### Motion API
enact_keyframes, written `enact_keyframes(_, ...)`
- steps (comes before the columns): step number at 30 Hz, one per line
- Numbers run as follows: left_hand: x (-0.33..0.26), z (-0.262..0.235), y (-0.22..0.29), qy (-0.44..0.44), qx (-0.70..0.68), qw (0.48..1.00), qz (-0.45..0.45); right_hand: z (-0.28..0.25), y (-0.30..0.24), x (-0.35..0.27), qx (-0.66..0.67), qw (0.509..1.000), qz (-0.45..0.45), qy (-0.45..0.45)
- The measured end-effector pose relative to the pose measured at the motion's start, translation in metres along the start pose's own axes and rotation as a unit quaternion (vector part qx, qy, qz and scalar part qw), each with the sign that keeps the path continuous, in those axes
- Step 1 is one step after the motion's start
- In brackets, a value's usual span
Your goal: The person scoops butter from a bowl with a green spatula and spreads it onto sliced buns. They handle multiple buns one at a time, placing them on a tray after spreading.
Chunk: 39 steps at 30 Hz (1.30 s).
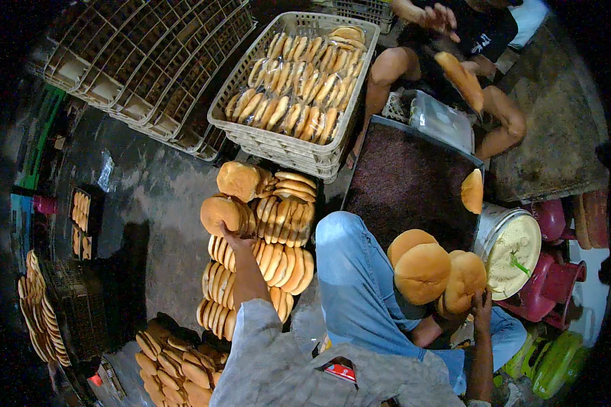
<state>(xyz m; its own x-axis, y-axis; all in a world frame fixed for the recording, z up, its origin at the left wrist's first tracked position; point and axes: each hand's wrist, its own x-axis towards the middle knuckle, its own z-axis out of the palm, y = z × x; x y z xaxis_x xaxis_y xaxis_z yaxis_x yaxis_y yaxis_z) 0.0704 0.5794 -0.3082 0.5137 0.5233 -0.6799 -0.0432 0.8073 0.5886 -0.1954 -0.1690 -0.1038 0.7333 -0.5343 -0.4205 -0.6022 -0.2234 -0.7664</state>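
Crate (pixel 243 68), far: bagged buns (pixel 299 85) stand on edge, presumably to save room. Tray (pixel 390 123), right: dark grains (pixel 407 176) lie between the wearer and a co-worker (pixel 492 34), apparently for shared reach. Rows (pixel 285 220) of buns, left of the jeans (pixel 349 271): set on edge, likely for easy lifting. Tub (pixel 493 230), right: pale cream (pixel 516 254). Right grip (pixel 482 308): clamped on a near bun (pixel 465 278). Left grip (pixel 237 241): touching a round bun (pixel 220 212) at the rows; whether clamped, cannot tell.
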Motion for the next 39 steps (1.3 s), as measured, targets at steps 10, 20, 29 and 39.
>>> enact_keyframes(10, -0.155, -0.024, 0.007, -0.112, 0.112, 0.987, 0.019, 0.013, -0.072, -0.044, 0.057, 0.982, -0.143, 0.106)
enact_keyframes(20, -0.478, 0.101, -0.093, -0.498, 0.309, 0.803, -0.112, 0.063, -0.203, -0.098, 0.119, 0.915, -0.359, -0.140)
enact_keyframes(29, -0.559, 0.120, -0.161, -0.616, 0.578, 0.521, -0.123, -0.030, -0.085, -0.053, 0.297, 0.945, -0.075, -0.116)
enact_keyframes(39, -0.433, 0.120, -0.091, -0.438, 0.357, 0.821, 0.082, -0.003, -0.144, -0.056, -0.193, 0.923, -0.307, 0.129)
